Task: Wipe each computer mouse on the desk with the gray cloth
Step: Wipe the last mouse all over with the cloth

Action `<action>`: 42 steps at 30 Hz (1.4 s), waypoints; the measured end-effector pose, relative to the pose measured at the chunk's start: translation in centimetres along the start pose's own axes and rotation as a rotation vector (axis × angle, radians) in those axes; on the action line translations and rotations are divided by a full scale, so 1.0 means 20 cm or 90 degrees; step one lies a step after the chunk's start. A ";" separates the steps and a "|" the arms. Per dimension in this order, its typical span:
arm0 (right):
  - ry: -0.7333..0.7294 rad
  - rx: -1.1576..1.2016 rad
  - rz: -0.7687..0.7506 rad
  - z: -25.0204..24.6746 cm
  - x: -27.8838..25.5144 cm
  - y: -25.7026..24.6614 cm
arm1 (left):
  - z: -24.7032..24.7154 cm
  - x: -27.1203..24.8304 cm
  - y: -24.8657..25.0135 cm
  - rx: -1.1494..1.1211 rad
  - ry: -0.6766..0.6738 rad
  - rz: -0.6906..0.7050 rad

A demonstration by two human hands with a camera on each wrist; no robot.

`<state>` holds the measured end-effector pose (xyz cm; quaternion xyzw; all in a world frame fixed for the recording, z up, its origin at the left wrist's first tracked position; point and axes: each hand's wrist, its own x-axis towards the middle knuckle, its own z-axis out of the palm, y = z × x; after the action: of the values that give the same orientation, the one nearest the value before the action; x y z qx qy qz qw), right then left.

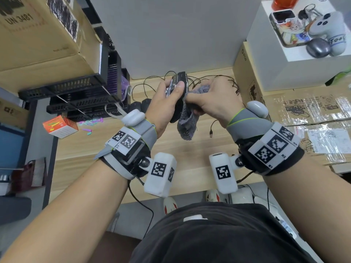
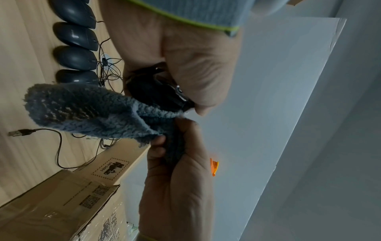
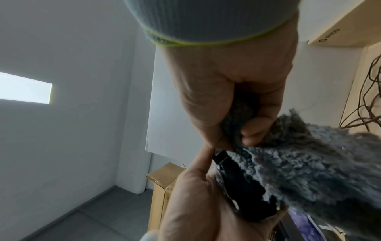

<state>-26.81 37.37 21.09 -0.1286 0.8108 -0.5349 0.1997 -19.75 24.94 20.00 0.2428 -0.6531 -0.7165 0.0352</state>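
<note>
A: Mouse (image 1: 180, 86) in the air, then. Who has it?

B: The left hand (image 1: 167, 103) does. It holds the black wired mouse above the wooden desk (image 1: 190, 154), thumb curled over the near side and fingers wrapped round the far side, as the head view shows it. The mouse is tipped on edge, so its silver trim faces the camera.

A: And the gray cloth (image 1: 188, 124)?

B: It is bunched in the right hand (image 1: 214, 99). The thumb and curled fingers pinch a fold of it and press that fold against the mouse's side. The loose tail hangs down toward six o'clock, clear of the desk.

A: So which step is this?

B: I judge it to be mid-wipe on one mouse, working along an edge. From the left wrist camera, four more dark mice (image 2: 75, 57) lie in a row on the desk. Their cables (image 2: 109, 73) are tangled just beside them.

A: Have those been cleaned?

B: I cannot tell from here. They look alike, and nothing marks them as wiped.

A: What does the next move call for?

B: Probably turning the mouse in the left hand to bring an unwiped face to the cloth. After that it goes down beside the row, at about eleven o'clock from the hands in the head view. Its cord wants minding, since it runs into that tangle and a pull could drag a neighbour.
</note>
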 end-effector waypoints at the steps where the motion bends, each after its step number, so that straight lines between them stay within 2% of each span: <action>1: 0.017 -0.010 -0.012 0.01 0.00 0.01 | 0.00 0.01 0.00 -0.004 -0.002 -0.002; 9: 0.080 -0.055 -0.223 0.01 -0.04 0.03 | 0.00 0.04 0.01 -0.058 0.009 -0.036; 17: 0.040 -0.149 -0.325 0.01 -0.05 0.09 | -0.01 0.05 0.05 -0.090 0.020 -0.066; 24: 0.080 -0.165 -0.366 0.01 -0.04 0.11 | 0.00 0.03 0.04 -0.084 0.011 -0.057; 28: 0.100 -0.164 -0.332 -0.03 -0.03 0.08 | 0.01 0.04 0.04 -0.058 0.013 -0.054; 34: 0.078 -0.248 -0.417 -0.01 -0.03 0.09 | 0.00 0.04 0.04 -0.018 0.008 -0.041; 39: 0.062 -0.337 -0.404 0.00 -0.01 0.09 | 0.01 0.04 0.01 -0.004 0.021 -0.040; 42: 0.069 -0.327 -0.394 0.01 -0.01 0.07 | 0.01 0.04 0.03 0.001 0.029 -0.051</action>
<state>-26.47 37.85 19.66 -0.3838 0.8504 -0.3559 -0.0527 -20.70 24.84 20.26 0.2850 -0.6424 -0.7111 0.0211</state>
